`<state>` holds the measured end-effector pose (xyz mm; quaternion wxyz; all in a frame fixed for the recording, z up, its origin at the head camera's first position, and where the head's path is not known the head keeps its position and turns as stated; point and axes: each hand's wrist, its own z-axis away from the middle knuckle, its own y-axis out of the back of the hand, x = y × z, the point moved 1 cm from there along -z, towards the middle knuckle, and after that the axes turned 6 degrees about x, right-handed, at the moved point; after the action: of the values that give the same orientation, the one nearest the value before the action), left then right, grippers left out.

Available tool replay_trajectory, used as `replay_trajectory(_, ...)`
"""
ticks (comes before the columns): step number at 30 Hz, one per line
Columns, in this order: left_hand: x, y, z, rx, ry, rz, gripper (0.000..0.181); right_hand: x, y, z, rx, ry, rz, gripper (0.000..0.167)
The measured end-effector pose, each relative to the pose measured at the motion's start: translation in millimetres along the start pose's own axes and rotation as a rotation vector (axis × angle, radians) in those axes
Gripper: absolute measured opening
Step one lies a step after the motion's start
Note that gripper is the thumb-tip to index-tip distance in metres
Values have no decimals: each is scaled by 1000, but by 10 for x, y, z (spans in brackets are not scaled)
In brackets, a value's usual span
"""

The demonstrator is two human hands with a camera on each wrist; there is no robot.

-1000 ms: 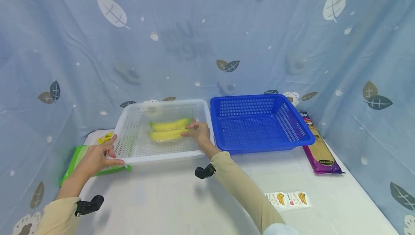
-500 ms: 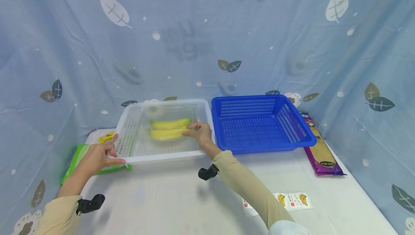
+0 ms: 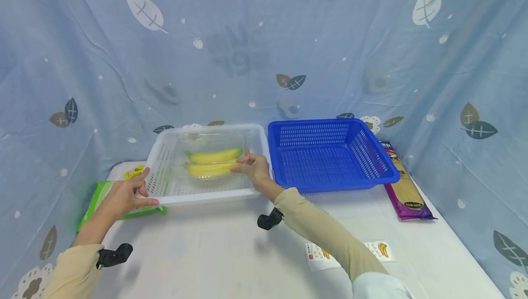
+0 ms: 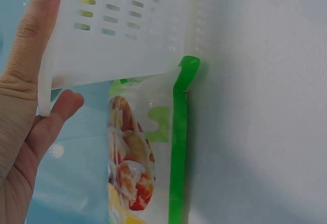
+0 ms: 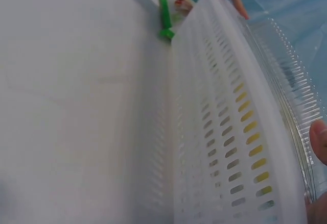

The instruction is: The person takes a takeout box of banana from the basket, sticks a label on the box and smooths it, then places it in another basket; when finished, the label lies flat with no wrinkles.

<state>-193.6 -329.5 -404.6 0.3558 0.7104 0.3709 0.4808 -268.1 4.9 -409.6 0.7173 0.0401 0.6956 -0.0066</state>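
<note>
In the head view a white plastic basket stands at the back left of the table. My left hand grips its near left corner, with the thumb over the rim and fingers outside, as the left wrist view also shows. Inside the basket sits a clear plastic box with two yellow bananas in it. My right hand pinches the right side of this box between thumb and fingers. Only the thumb and part of that hand show in the right wrist view.
A blue basket stands against the white one's right side. Beyond it lies a purple-and-tan packet. A green-and-white food bag and a small yellow packet lie at left. Banana-printed labels lie partly under my right forearm.
The clear box with the bananas has shifted slightly left inside the white basket. My right forearm has swung a little to the right, covering different labels. My left hand keeps its grip.
</note>
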Motion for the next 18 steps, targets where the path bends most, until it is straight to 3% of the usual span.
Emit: replay_trajectory(18, 45, 12, 0, -42, 41, -15, 44, -37, 184, 130, 43, 49, 104, 25)
